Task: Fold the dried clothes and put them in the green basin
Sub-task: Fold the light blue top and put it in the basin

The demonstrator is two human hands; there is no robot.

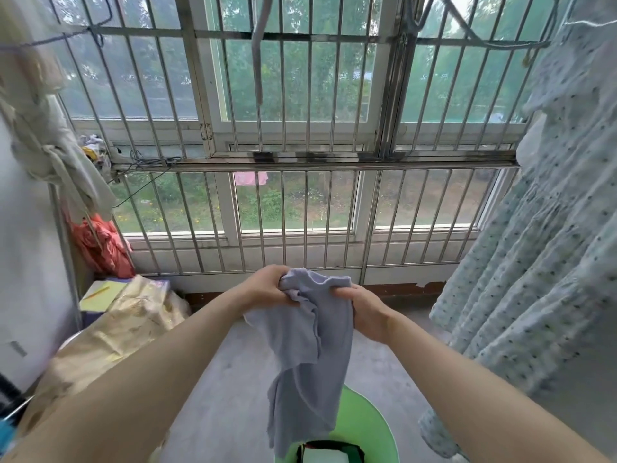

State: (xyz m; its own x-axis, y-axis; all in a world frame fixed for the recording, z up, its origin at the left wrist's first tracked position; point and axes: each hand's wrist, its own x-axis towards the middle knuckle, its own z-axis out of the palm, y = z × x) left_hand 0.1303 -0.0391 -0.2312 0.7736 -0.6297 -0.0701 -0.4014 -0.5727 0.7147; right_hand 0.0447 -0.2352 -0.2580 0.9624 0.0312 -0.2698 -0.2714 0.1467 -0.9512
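Observation:
A pale lilac-grey garment (pixel 307 355) hangs in front of me, held up at chest height. My left hand (pixel 267 289) grips its top left edge, fingers curled into the cloth. My right hand (pixel 362 309) grips the top right edge. The cloth hangs down crumpled, its lower end over the green basin (pixel 374 426) on the floor at the bottom middle. Inside the basin lies folded clothing in dark and white (pixel 329 452).
A barred window (pixel 300 195) fills the wall ahead. A light blue dotted dress (pixel 541 255) hangs at the right. At the left hang beige cloths (pixel 56 152) and a red bag (pixel 100 245), above a yellowish covered heap (pixel 110 335). The floor (pixel 230 379) is grey concrete.

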